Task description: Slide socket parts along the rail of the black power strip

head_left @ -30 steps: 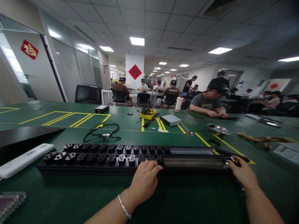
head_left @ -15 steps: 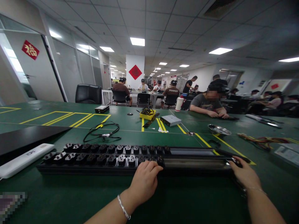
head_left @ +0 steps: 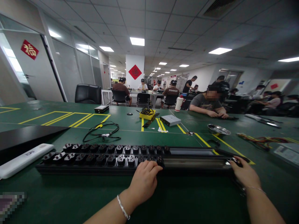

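A long black rail [head_left: 191,161] with two rows of black socket modules [head_left: 105,154] lies across the green table in front of me. My left hand [head_left: 143,182] rests on the rail's near edge about the middle, fingers curled over it beside the last modules. My right hand [head_left: 244,174] holds the rail's right end, fingers closed on it. Whether a small tool sits in that hand is hidden.
A white flat bar [head_left: 24,158] and a black panel [head_left: 25,135] lie at left. Behind the rail are a black cable [head_left: 102,130], a yellow box [head_left: 147,113], a grey box [head_left: 170,119] and a metal dish [head_left: 218,129]. A person [head_left: 207,104] sits across at right; others sit farther back.
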{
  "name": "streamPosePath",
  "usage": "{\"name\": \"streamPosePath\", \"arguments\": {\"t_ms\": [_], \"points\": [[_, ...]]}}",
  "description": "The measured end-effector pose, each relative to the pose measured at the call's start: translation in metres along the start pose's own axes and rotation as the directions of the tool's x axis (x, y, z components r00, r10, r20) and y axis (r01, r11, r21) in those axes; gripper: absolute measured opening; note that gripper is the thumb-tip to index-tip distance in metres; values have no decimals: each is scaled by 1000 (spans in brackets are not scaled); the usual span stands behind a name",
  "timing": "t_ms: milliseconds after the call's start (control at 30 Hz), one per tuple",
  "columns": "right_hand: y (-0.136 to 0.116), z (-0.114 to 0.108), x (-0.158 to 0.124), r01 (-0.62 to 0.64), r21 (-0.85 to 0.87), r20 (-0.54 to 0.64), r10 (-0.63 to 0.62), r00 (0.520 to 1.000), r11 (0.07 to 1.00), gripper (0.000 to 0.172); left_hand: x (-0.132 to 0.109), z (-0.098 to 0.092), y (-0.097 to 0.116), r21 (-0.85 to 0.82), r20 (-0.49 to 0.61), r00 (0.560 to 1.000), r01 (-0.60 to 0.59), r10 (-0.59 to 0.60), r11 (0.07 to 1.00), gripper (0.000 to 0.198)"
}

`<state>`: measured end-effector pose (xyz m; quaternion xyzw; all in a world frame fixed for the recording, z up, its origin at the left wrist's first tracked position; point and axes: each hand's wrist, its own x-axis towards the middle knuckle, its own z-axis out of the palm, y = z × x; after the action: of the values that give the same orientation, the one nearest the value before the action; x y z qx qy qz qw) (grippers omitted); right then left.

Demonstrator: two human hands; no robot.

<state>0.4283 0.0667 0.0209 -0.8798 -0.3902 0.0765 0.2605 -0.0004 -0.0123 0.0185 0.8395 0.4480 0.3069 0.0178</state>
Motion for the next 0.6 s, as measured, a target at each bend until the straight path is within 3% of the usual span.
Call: {"name": "streamPosePath", "arguments": {"t_ms": [600], "points": [[-5, -4, -5, -36, 41, -8, 36, 999, 999, 59, 0, 2, -1, 26, -15, 1000, -10, 11, 1000, 43]]}}
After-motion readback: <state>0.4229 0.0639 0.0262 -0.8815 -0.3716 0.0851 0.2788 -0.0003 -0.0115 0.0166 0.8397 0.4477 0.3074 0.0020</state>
